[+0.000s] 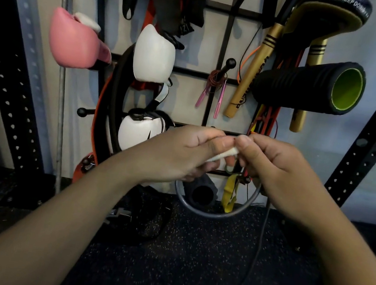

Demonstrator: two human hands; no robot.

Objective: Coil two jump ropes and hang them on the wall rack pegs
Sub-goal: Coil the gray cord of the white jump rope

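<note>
White jump-rope handle (226,154): pinched between both hands, in front of the lower part of the wall rack (227,34). Handle tilted, upper end toward the right hand. Only a short length shows; the rest is covered by fingers.

Left hand (180,151): fingers curled, thumb and forefinger closed on the handle's lower part.
Right hand (275,167): thumb and fingers closed on the handle's upper end; the two hands touch at the thumbs.

Thin dark cord (256,248): hangs from under the right hand down to the speckled rubber floor (186,266). Its join to the handle is hidden.

Second jump rope (214,82): coiled reddish cord hung on a black ball-tipped peg (228,65) at the rack's middle, two pink handles dangling below the coil.

Surroundings on the rack: pink boxing glove (74,41) at left, white boxing glove (154,56) beside it, another white glove (139,131) lower down just left of the left hand. Black foam roller with green core (311,84) at right, gold sticks (253,71) behind it. Grey hoop (210,213) and yellow band (229,194) below the hands.
</note>
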